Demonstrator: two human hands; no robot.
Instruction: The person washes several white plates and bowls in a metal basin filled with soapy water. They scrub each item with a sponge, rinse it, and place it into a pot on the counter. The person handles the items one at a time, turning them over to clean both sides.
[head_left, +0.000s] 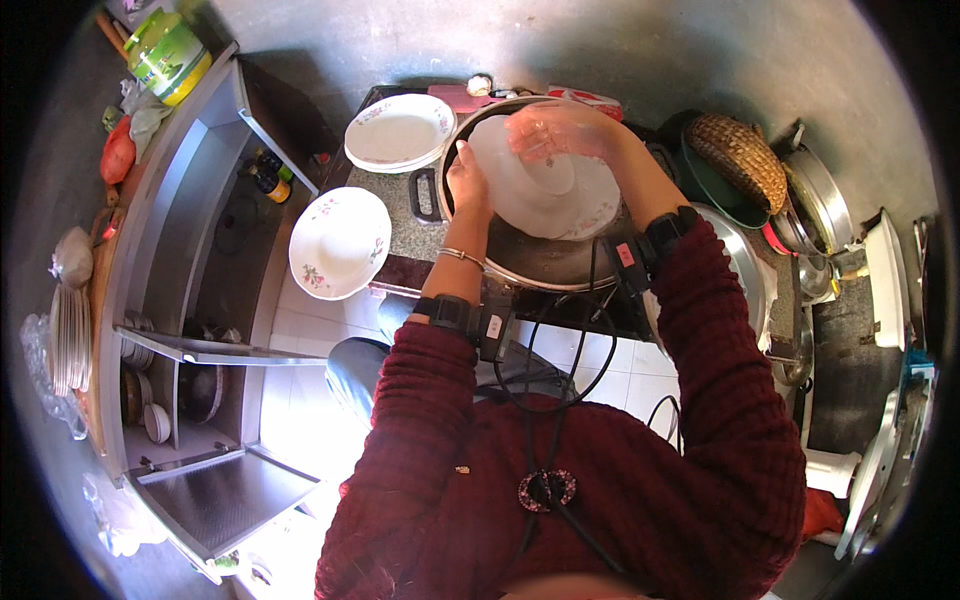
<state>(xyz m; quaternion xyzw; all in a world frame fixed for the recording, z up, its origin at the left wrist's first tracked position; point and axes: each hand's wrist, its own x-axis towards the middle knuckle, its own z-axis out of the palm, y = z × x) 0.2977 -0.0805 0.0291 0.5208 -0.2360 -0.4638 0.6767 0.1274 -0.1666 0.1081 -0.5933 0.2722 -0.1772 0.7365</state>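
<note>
My left hand (469, 180) grips the left edge of a white floral plate (555, 187), thumb up, with its fingers hidden behind the rim. The plate is tilted over a large round metal pot (555, 262) with black side handles. My right hand (551, 131), blurred, is over the plate's upper part; whether it touches the plate is unclear. Dark liquid seems to lie in the pot. On the left of the pot a stack of white floral plates (401, 131) rests on the speckled counter, and a single floral plate (341, 244) stands at the counter's left edge.
A cabinet (225, 352) with doors standing open is at the left, with a stack of plates (71, 341) on its top. A woven basket (735, 157) leans in a green basin (701, 180) right of the pot. Black cables (559, 409) hang between my arms.
</note>
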